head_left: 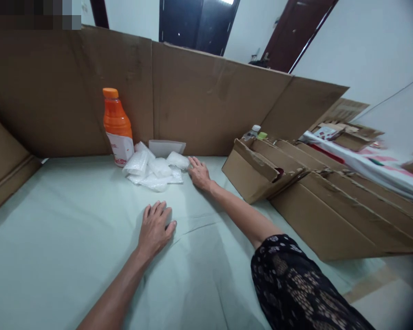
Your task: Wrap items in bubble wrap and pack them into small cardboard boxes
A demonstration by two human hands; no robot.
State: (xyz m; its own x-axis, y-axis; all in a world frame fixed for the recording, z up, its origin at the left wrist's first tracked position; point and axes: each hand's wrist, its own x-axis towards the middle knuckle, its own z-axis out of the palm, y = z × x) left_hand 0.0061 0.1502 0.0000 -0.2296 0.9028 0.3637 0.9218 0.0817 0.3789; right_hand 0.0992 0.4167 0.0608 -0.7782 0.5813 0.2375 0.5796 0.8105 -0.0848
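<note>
My left hand (154, 229) lies flat on the pale green cloth (72, 220), its fingers spread and nothing under them that I can see. Farther forward, my right hand (199, 174) reaches to the right end of a heap of clear bubble wrap (158, 168), fingers stretched out and the tips at or just beside its edge. Whether they touch it I cannot tell. Behind the heap a flat whitish packet (167, 147) leans against the cardboard wall. Just left of the wrap stands an upright orange bottle (117, 126) with an orange cap and a white label.
A tall cardboard wall (206, 96) closes off the back, and another cardboard panel (7, 160) the left side. Open cardboard boxes (330, 215) stand to the right; a clear bottle with a white cap (253, 131) and a green cap (262, 135) poke up there.
</note>
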